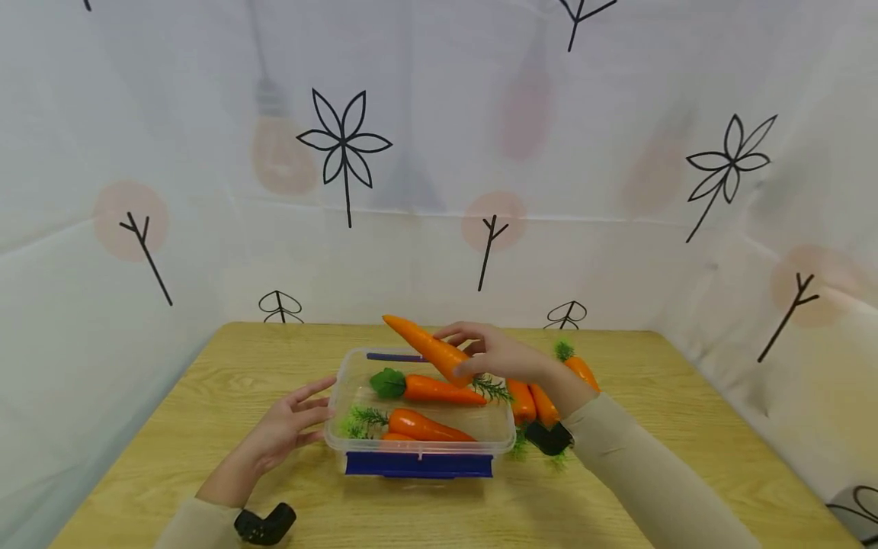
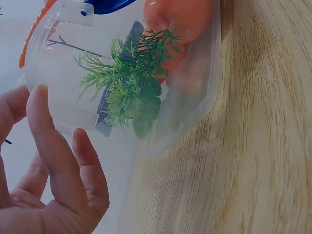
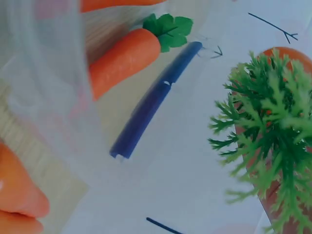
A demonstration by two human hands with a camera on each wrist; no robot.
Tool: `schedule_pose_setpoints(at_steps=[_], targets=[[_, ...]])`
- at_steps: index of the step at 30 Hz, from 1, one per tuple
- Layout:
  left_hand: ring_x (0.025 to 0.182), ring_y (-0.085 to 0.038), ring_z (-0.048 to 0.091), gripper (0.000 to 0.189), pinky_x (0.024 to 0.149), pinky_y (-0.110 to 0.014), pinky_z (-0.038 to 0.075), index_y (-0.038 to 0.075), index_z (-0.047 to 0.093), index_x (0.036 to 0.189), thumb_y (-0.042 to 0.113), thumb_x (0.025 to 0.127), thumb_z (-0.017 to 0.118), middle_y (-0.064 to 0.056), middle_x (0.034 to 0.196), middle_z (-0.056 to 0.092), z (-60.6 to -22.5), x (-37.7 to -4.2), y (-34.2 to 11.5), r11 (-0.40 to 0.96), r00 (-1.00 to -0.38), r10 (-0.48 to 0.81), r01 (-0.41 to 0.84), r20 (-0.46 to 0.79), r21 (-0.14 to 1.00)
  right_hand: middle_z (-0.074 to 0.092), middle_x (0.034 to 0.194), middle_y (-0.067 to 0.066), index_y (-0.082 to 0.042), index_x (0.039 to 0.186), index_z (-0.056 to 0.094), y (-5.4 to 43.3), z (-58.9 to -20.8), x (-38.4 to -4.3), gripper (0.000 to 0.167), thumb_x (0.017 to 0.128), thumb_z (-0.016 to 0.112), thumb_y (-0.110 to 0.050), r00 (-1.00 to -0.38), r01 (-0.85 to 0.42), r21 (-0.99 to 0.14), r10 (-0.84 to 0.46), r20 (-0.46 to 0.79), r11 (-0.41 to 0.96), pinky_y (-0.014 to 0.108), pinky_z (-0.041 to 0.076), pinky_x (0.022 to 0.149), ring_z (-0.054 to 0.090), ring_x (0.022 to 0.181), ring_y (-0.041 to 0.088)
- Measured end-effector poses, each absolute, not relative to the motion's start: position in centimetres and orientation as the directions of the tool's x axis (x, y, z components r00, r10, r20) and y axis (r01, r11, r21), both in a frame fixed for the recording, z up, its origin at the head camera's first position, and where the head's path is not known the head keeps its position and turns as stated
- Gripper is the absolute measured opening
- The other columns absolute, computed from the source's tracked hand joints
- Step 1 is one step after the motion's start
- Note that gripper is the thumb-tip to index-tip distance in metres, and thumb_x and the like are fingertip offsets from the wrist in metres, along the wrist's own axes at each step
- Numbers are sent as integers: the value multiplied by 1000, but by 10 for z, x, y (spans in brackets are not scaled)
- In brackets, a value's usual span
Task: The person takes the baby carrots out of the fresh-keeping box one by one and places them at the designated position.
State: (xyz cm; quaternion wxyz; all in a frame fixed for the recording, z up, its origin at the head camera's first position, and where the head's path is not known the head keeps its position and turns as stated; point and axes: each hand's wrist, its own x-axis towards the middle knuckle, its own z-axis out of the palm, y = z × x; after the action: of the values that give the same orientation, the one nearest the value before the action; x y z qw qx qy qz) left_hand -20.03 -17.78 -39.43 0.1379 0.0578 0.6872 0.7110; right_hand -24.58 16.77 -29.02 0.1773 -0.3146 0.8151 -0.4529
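Note:
My right hand grips an orange toy carrot by its thick end, above a clear plastic box. The carrot's tip points up and to the left. Its feathery green top fills the right side of the right wrist view and covers most of that hand there. Against the left end of the box, my left hand rests with loosely extended fingers, fingertips at the wall. Inside lie a carrot with a broad green leaf, another carrot nearer the front, and part of one more below it.
Several more carrots lie on the wooden table just right of the box, partly behind my right forearm. Blue latch flaps hang on the box's long sides. A white patterned curtain surrounds the table's back and sides.

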Motion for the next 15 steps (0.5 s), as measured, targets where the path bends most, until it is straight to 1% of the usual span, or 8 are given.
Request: schedule_pose_setpoints(at_steps=[4,9,15], targets=[[100,-19,57,68,73,-28,51,8,31,146,17,88,66,-27,138,35,-395,-200,-178,-13,-957,268,-118,-110,993,45,129,13,-18,136,47,178,-294,-239,52,87,63,-13,-764,-362,-857,-643,49,366,40,50,80,55,102,26],[99,-18,57,67,73,-27,51,7,31,146,16,88,65,-27,138,35,-398,-200,-178,-17,-957,267,-124,-115,992,45,128,12,-21,135,48,190,-300,-231,52,86,65,-16,-793,-353,-873,-603,87,338,40,51,78,55,102,27],[100,-19,58,68,73,-27,52,6,30,146,15,89,64,-29,138,34,-397,-199,-178,-22,-957,272,-112,-102,993,45,126,15,-15,136,47,206,-307,-222,54,86,67,-15,-826,-345,-887,-548,132,306,39,51,78,55,104,28]])
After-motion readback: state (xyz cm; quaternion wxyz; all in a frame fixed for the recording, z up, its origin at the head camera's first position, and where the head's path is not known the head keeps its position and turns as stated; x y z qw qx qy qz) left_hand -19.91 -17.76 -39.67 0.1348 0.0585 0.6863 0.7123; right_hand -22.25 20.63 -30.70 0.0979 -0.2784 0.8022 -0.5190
